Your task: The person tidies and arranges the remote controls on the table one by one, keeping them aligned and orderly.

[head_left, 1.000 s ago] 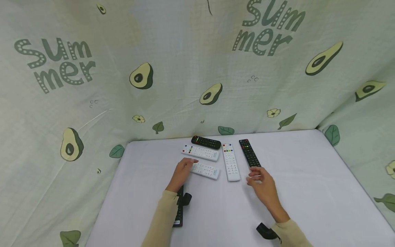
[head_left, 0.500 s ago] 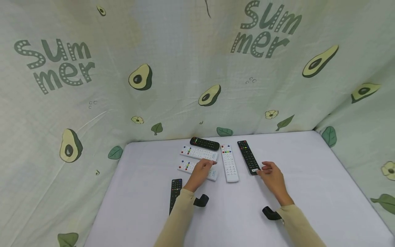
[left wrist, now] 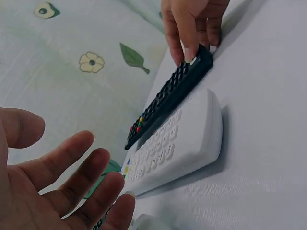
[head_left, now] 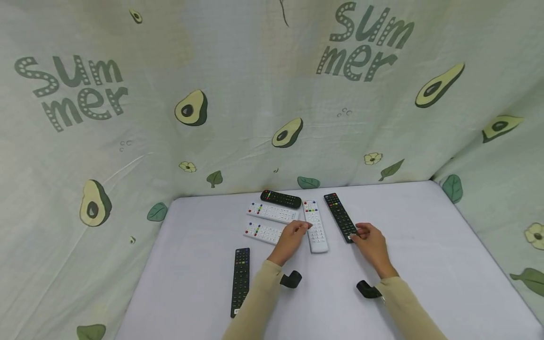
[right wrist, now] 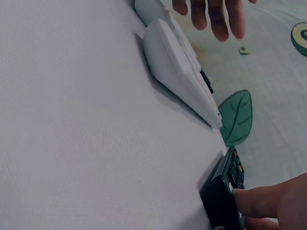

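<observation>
My right hand (head_left: 374, 243) pinches the near end of a black remote control (head_left: 338, 212), thumb on top near its pale label. That remote lies slantwise at the right of the group. My left hand (head_left: 291, 238) hovers with loosely bent fingers by a white remote control (head_left: 318, 240) that points away from me. In the left wrist view, the fingers (left wrist: 72, 184) are spread and hold nothing. Left of it are two more white remotes, the farther one (head_left: 272, 212) and the nearer one (head_left: 260, 232), the latter partly hidden behind my left hand.
Another black remote (head_left: 280, 199) lies crosswise at the back, near the patterned cloth backdrop (head_left: 238, 141). One more long black remote (head_left: 241, 278) lies by my left forearm, its lower end beside the sleeve. White cloth (head_left: 191, 264) covers the table.
My left hand has moved right, from over the nearer white remote to the one pointing away. My right hand has closed on the end of the right black remote.
</observation>
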A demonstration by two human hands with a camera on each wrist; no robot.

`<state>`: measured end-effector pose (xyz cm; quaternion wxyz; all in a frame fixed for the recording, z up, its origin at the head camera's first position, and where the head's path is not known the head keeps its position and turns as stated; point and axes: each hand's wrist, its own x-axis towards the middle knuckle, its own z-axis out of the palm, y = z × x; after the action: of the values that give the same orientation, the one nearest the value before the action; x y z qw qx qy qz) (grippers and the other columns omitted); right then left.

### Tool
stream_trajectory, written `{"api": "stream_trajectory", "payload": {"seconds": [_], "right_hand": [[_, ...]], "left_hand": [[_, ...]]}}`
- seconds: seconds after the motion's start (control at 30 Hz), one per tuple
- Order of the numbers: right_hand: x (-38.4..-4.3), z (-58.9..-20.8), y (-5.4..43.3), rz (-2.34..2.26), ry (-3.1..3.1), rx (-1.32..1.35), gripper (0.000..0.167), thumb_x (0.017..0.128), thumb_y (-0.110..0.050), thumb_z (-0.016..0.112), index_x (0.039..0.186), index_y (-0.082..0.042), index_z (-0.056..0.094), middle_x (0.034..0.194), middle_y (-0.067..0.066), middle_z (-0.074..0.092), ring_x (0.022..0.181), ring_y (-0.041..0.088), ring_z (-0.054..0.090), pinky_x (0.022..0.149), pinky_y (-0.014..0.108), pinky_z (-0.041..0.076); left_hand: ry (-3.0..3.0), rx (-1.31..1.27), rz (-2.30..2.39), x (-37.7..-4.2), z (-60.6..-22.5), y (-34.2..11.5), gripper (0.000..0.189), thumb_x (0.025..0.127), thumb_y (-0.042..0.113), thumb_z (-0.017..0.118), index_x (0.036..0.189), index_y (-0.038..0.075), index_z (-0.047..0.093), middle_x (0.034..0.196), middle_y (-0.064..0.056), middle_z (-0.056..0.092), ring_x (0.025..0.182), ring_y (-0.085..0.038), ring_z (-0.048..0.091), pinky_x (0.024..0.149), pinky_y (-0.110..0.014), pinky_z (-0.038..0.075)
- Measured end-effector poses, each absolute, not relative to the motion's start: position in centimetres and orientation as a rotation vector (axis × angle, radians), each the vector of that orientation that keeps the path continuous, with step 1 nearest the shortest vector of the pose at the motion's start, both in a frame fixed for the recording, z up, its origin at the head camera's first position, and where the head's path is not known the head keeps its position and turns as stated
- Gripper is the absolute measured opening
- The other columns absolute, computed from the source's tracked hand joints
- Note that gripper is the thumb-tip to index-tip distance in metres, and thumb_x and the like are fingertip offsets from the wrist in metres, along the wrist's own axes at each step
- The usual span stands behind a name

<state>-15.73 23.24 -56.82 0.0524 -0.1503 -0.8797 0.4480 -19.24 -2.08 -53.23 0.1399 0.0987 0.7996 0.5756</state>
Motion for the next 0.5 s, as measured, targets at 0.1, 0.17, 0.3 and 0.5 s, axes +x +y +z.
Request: {"api": "stream_trajectory", "payload": {"seconds": [0.1, 0.17, 0.3, 0.5], "right_hand": [[-15.6, -56.7, 23.2, 1.358, -2.666, -0.445, 0.042, 0.096, -0.007, 0.071, 0.13, 0.014, 0.062, 0.113, 0.031, 0.067, 0.101, 0.04, 0.064, 0.085, 0.043, 0.052], [-15.5, -56.7, 23.2, 1.351, -2.669, -0.442, 0.041, 0.095, -0.007, 0.071, 0.129, 0.014, 0.063, 0.111, 0.03, 0.067, 0.099, 0.039, 0.064, 0.082, 0.039, 0.051], [-15.3, -56.7, 23.3, 1.332, -2.689, -0.447, 0.04, 0.095, -0.006, 0.071, 0.128, 0.015, 0.063, 0.108, 0.028, 0.068, 0.097, 0.037, 0.063, 0.079, 0.037, 0.05], [-14.7, -56.6, 23.6, 1.326, -2.699, -0.451, 0.039, 0.095, -0.004, 0.07, 0.127, 0.017, 0.063, 0.108, 0.03, 0.068, 0.097, 0.038, 0.064, 0.08, 0.038, 0.051]], "left_hand": [[2.262, 0.27, 1.733, -19.4, -53.1, -1.1, 0.035, 0.112, 0.026, 0.048, 0.131, 0.004, 0.069, 0.134, -0.009, 0.069, 0.115, -0.018, 0.061, 0.1, -0.036, 0.052], [2.222, 0.264, 1.781, -19.6, -53.0, -0.3, 0.035, 0.112, 0.024, 0.05, 0.133, 0.002, 0.068, 0.135, -0.011, 0.068, 0.116, -0.02, 0.062, 0.096, -0.035, 0.054], [2.158, 0.259, 1.811, -19.9, -52.8, 1.1, 0.04, 0.111, 0.021, 0.049, 0.144, 0.0, 0.06, 0.141, -0.016, 0.063, 0.123, -0.027, 0.062, 0.096, -0.034, 0.056], [2.092, 0.245, 1.831, -20.5, -52.6, 3.2, 0.05, 0.112, 0.023, 0.046, 0.155, -0.002, 0.046, 0.152, -0.019, 0.053, 0.136, -0.033, 0.056, 0.105, -0.04, 0.055]]}}
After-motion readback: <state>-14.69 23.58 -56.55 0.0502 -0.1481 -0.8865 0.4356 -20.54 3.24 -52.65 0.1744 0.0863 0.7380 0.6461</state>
